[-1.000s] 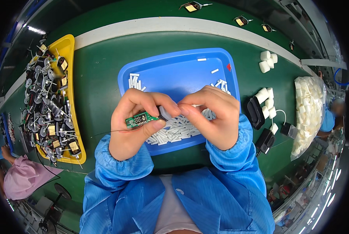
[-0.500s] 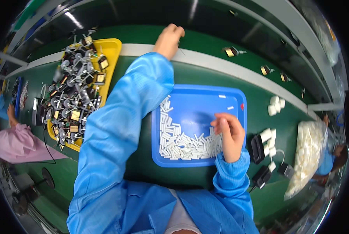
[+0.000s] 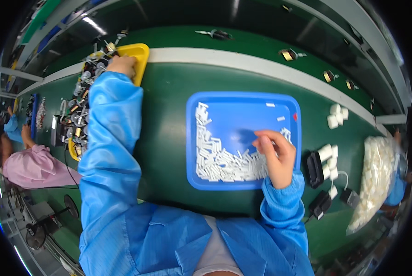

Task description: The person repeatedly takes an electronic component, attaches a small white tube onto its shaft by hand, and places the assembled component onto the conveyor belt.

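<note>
My left hand (image 3: 123,65) reaches into the far end of a yellow tray (image 3: 142,57), down among a heap of small assemblies (image 3: 84,87) with dark bodies, tan blocks, grey discs and pale stems. Its fingertips are hidden there, so any hold is unclear. Over the right side of a blue tray (image 3: 242,95), my right hand (image 3: 279,158) is closed, thumb and forefinger drawn together. Whatever lies between them is too small to make out. Many short white tubes (image 3: 229,165) are piled along the tray's left and near sides.
Behind a pale rail (image 3: 242,60), a dark assembly (image 3: 219,34) lies on the green strip, with several more to the right. White blocks (image 3: 337,115), a black holder (image 3: 314,169), adapters (image 3: 321,204) and a clear bag of white pieces (image 3: 374,179) stand right. Someone in pink (image 3: 35,168) sits left.
My left hand has moved from the rail leftward into the yellow tray. A dark assembly now lies on the strip near where that hand was. My right hand stays over the blue tray.
</note>
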{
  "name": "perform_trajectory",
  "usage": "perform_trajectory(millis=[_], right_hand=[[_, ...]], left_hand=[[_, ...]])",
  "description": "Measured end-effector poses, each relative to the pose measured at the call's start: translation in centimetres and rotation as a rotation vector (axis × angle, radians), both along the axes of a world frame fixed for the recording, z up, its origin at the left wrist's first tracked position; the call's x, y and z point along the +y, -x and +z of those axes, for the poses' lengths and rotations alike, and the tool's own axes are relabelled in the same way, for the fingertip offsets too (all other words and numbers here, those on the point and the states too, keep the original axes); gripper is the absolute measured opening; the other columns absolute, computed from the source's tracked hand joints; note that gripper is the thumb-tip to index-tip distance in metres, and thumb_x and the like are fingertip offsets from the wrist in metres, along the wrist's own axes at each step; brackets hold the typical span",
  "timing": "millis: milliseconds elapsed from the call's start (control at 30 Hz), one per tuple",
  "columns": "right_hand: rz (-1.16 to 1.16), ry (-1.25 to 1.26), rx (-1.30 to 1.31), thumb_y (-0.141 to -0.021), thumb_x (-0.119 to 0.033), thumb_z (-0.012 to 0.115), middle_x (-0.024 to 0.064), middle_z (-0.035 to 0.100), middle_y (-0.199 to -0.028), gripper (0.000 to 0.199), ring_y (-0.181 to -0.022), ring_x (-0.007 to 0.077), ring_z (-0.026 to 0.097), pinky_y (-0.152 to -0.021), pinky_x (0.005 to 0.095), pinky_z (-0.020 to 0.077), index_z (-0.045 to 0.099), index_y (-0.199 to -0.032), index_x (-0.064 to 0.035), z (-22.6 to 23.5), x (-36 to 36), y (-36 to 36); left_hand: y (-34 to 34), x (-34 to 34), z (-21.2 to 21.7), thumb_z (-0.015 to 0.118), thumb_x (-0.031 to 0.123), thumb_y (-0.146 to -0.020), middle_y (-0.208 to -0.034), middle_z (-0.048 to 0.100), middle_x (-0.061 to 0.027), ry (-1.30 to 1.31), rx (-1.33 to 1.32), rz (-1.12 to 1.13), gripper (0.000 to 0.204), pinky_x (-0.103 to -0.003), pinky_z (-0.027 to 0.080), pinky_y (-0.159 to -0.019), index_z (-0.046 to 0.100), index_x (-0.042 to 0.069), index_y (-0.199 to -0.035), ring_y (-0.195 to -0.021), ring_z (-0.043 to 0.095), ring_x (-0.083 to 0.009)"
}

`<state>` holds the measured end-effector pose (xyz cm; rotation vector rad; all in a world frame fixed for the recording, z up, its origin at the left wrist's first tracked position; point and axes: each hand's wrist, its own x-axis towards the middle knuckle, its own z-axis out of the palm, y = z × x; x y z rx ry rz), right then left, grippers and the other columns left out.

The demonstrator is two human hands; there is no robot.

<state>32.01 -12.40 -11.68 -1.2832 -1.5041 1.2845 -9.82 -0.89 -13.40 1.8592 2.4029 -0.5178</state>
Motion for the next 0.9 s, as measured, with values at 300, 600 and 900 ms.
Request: perform_trajectory(millis=[300, 600, 900], right_hand=[[0.367, -0.591, -0.488, -0.077, -0.007, 0.061, 0.0116, 0.062, -0.081, 0.012, -0.073, 0.0295, 0.061, -0.061, 0.0361, 0.0508, 0.063, -0.089, -0.0074, -2.4, 0.5, 4.4], [0.49, -0.508, -0.664, -0.07, -0.002, 0.057, 0.0118, 0.06, -0.079, 0.02, -0.071, 0.0322, 0.06, -0.061, 0.0413, 0.0496, 0.058, -0.089, -0.0076, -4.0, -0.4, 6.1], [0.342, -0.396, -0.329, -0.074, -0.002, 0.065, 0.0101, 0.061, -0.08, 0.016, -0.068, 0.0219, 0.061, -0.058, 0.0287, 0.0505, 0.065, -0.09, -0.0023, -2.0, -0.1, 2.3]], left_hand=[[-2.1, -1.2, -1.4, 0.059, 0.036, -0.082, -0.107, 0.06, -0.0077, -0.369, 0.235, 0.372, 0.038, -0.046, 0.04, -0.087, 0.062, 0.01, -0.11, -0.107, 0.053, -0.0275], [-2.1, -1.2, -0.4, 0.068, 0.018, -0.077, -0.123, 0.05, -0.0118, -0.279, 0.169, 0.242, 0.033, -0.042, 0.043, -0.09, 0.062, 0.011, -0.108, -0.11, 0.05, -0.0286], [-6.2, -4.5, 5.9, 0.068, 0.013, -0.079, -0.078, 0.062, -0.0101, -0.955, -0.708, -0.053, 0.016, -0.029, 0.047, -0.065, 0.057, 0.004, -0.087, -0.073, 0.061, -0.0192]])
